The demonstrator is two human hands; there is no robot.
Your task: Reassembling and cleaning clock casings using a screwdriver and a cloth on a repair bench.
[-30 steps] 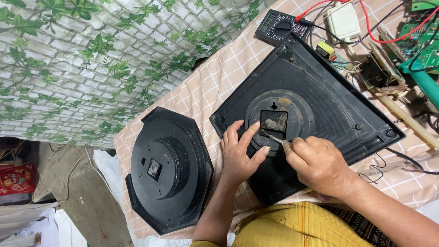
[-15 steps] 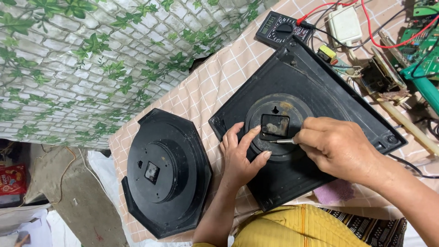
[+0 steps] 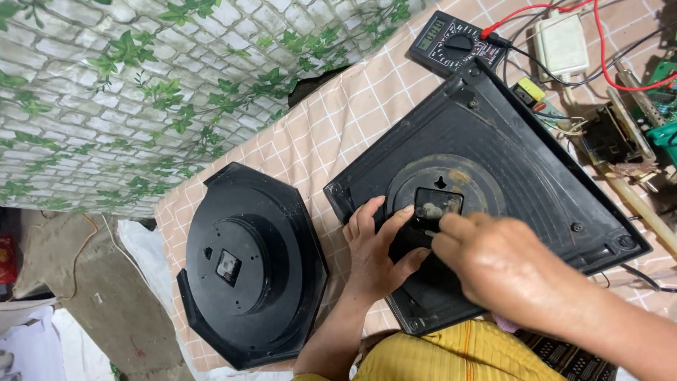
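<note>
A large black square clock back (image 3: 508, 141) lies face down on the checked tablecloth (image 3: 331, 134). A small black clock movement (image 3: 438, 204) sits in its round centre recess. My left hand (image 3: 377, 247) rests flat on the clock back, fingers spread beside the movement and steadying it. My right hand (image 3: 504, 264) comes in from the right, its fingertips pinched at the movement's right edge; whether a thin tool is in them is hidden. A second black octagonal clock back (image 3: 250, 264) lies to the left, untouched.
A black multimeter (image 3: 451, 42) with red and black leads sits at the far edge. A white adapter (image 3: 560, 42), circuit boards and a wooden stick (image 3: 635, 201) crowd the right side. A leaf-patterned sheet (image 3: 141, 92) hangs left of the table.
My right hand has moved up from the lower edge of the recess to the movement. The thin metal tool seen in it half a second ago is now hidden. My left hand stayed put.
</note>
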